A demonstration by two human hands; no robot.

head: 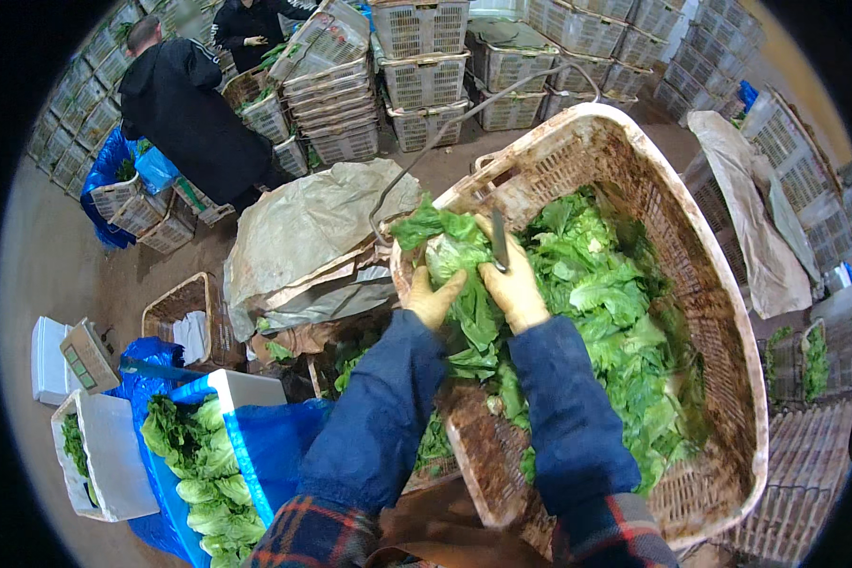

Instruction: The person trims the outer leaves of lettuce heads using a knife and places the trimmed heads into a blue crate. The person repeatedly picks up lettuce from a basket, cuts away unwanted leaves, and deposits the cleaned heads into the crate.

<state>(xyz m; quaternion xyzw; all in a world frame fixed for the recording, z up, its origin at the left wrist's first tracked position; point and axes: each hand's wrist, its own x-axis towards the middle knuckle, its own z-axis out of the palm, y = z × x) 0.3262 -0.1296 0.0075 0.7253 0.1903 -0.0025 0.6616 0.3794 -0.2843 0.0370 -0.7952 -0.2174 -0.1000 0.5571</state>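
Between my two gloved hands is a head of leafy green lettuce [457, 257], above the near left side of a large plastic crate [758, 426]. My left hand [432, 297] grips the lettuce from the left, thumb raised along it. On its other side, my right hand [512, 284] holds a knife [499, 241] with its dark blade pointing up and away, while the fingers also touch the lettuce. Heaped lettuce and loose leaves [618, 312] lie in the dirt-stained crate, to the right of my hands. The knife's handle is mostly hidden in the glove.
At lower left, a blue-lined white foam box [245, 387] contains rows of lettuce heads [216, 497]. A dirty sheet [312, 220] covers something beyond my left arm. Crates [426, 85] stand stacked behind. Two people in dark clothes [192, 113] are at the upper left.
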